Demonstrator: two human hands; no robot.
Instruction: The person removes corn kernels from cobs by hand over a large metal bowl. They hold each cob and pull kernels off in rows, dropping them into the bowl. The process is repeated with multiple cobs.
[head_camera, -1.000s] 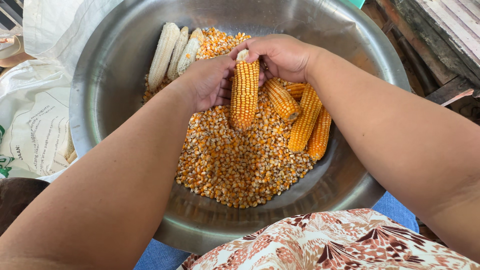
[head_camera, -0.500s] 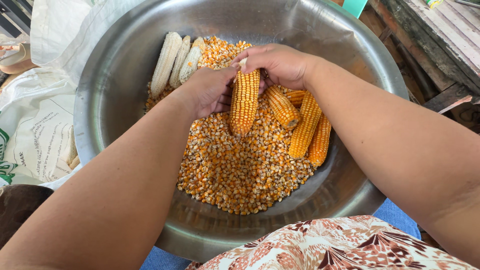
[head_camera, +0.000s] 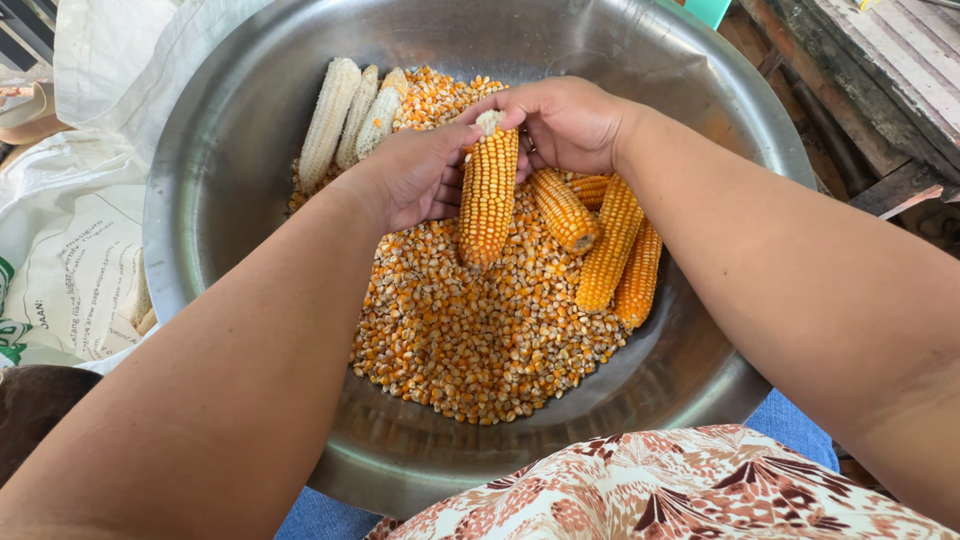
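Head view: both my left hand (head_camera: 415, 180) and right hand (head_camera: 560, 122) clamp the corn cob (head_camera: 488, 195) upright over the loose kernels (head_camera: 470, 320) in the bowl (head_camera: 230, 130); I'd press thumbs firmly along rows.

You see a metal basin (head_camera: 230, 130), smooth and dully shiny. The corn cob (head_camera: 488, 195) looks bumpy and faintly glossy; the stripped cobs (head_camera: 345, 110) are pale, dry and rough. The sack (head_camera: 70, 240) is woven plastic, the planks (head_camera: 880, 70) weathered, matt wood.
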